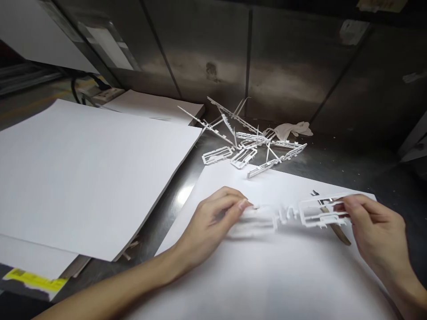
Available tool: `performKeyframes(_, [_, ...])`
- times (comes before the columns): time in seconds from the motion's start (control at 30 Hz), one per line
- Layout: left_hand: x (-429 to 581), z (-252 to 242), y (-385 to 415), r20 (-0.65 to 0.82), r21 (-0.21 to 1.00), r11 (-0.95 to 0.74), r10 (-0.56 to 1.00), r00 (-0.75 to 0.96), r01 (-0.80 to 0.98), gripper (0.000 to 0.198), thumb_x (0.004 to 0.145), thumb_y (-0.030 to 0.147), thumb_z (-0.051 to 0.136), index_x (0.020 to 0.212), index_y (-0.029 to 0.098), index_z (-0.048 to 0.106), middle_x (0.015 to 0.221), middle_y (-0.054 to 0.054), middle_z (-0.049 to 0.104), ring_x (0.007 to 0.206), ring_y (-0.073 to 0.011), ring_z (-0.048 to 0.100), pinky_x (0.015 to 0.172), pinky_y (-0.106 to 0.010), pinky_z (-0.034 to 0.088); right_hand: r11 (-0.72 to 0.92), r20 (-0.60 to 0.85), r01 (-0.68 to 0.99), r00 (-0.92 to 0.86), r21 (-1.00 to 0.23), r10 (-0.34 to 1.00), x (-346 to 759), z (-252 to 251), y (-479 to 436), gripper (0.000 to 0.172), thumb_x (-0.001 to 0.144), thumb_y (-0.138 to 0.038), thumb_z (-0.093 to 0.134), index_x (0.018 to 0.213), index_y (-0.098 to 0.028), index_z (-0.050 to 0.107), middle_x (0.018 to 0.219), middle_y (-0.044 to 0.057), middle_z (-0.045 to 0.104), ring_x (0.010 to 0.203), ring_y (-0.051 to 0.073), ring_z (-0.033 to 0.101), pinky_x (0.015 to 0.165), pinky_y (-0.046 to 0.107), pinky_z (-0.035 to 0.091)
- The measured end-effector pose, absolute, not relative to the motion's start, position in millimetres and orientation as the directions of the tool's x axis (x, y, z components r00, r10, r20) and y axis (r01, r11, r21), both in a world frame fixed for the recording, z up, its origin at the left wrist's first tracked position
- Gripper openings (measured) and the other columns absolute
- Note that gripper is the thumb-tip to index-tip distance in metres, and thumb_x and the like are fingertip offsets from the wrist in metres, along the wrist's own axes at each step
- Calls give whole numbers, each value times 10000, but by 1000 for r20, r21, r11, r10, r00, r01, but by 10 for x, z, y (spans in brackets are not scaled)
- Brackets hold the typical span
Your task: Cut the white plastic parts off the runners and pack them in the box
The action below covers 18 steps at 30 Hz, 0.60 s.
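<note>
Frames (pixel 328 220) of white, rectangular openwork plastic lie between the left hand (pixel 210 222) and right hand (pixel 380 226), long axes crosswise, each hand clamped on the outer end nearest it.

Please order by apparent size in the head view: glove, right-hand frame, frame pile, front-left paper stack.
Front-left paper stack
Frame pile
Right-hand frame, glove: unsure; the frame looks larger but is nearer the camera.
</note>
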<state>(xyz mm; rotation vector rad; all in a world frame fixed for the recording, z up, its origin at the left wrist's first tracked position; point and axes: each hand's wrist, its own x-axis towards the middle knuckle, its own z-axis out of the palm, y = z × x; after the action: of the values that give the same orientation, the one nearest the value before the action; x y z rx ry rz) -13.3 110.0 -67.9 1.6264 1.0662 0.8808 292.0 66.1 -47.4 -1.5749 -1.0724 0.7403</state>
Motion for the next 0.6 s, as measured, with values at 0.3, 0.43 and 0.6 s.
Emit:
performKeyframes(0.3, [-165, -895, 1057, 291, 738, -550, 782, 551, 391, 395, 903, 263, 728, 1275, 264, 597, 1015, -27, 682, 780, -156, 642, 694, -247, 509, -185, -156, 68, 303, -980, 940, 2889, -417, 702, 523, 847, -725, 711, 855, -204, 764, 682, 38, 673, 538, 160, 634, 495, 267, 553])
performKeyframes(0.43, [-149, -953, 1056, 253, 721, -495, 839, 481, 485, 339, 901, 314, 700, 1211, 279, 568, 905, 5, 672, 668, -156, 622, 579, -241, 454, -133, -29, 593, 182, -794, 983, 3270, -289, 690, 612, 941, -760, 535, 1204, -256, 763, 1098, 106, 766, 969, 297, 739, 845, 426, 613])
performKeyframes(0.6, [-114, -929, 1018, 131, 769, -366, 893, 430, 525, 362, 920, 376, 700, 1217, 297, 508, 818, 54, 660, 554, -126, 587, 501, -216, 426, -57, -153, 984, 30, -171, 988, 3641, -337, 648, 754, 804, -673, 746, 1473, -356, 606, 1504, 80, 593, 1288, 446, 613, 991, 590, 566])
